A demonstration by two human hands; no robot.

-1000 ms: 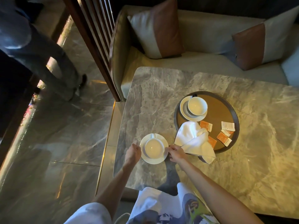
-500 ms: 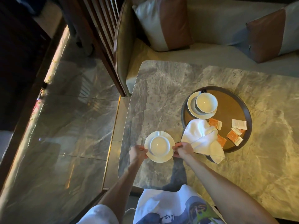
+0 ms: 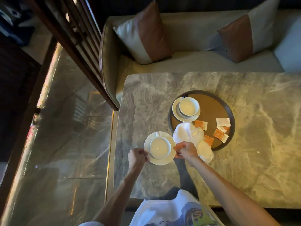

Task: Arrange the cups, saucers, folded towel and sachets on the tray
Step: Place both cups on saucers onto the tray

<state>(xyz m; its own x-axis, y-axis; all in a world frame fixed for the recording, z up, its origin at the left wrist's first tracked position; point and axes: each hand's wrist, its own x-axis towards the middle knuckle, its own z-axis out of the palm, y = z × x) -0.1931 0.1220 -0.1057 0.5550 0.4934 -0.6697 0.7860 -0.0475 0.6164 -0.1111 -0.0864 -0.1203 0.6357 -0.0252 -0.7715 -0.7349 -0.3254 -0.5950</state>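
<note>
A white cup (image 3: 160, 146) stands on a white saucer (image 3: 164, 159) near the table's front left. My left hand (image 3: 137, 156) pinches the saucer's left rim and my right hand (image 3: 185, 150) pinches its right rim. The round dark tray (image 3: 228, 111) lies just right of it and holds a second cup (image 3: 189, 106) on its saucer (image 3: 176, 114) at the far left. A rumpled white towel (image 3: 189, 134) hangs over the tray's near rim. Several orange and white sachets (image 3: 220, 137) lie scattered on the tray's right half.
The grey marble table (image 3: 260, 160) stretches to the right. A sofa with two brown-and-cream cushions (image 3: 146, 33) runs along its far side. A dark wooden slatted screen (image 3: 76, 38) stands to the left above a polished stone floor.
Both hands closed on the saucer's rims, and the cup and saucer appear slightly raised toward the tray. The camera view shifted; a person at the left has left the view.
</note>
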